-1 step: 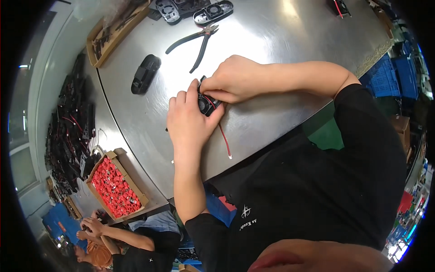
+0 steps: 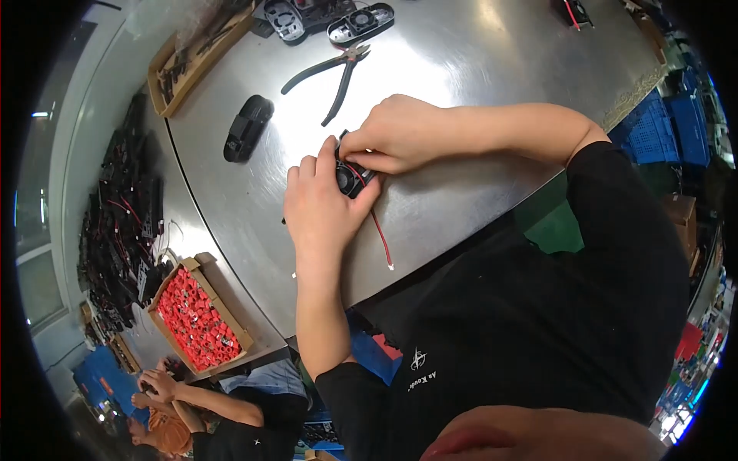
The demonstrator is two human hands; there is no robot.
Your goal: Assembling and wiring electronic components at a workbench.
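Low over the metal table, my left hand [image 2: 319, 198] is closed around a small black speaker unit [image 2: 345, 179] with a round centre. Its thumb and fingers grip the unit from both sides. My right hand [image 2: 390, 140] is closed in a pinch at the unit's far end; what sits between its fingertips is hidden. A thin red and black wire [image 2: 382, 237] runs from under the fingers across the unit and hangs toward me, ending in a small white plug [image 2: 391, 266]. Beyond the hands lie cutting pliers [image 2: 342, 81], jaws spread. To their left rests a black oval casing [image 2: 248, 129].
Opened speaker shells [image 2: 361, 23] lie at the far edge of the table [image 2: 461, 200]. Left are a cardboard tray of dark parts [image 2: 171, 81], a heap of wired black parts [image 2: 119, 223] and a box of red pieces [image 2: 196, 319]. Another person's hands [image 2: 157, 386] work at lower left.
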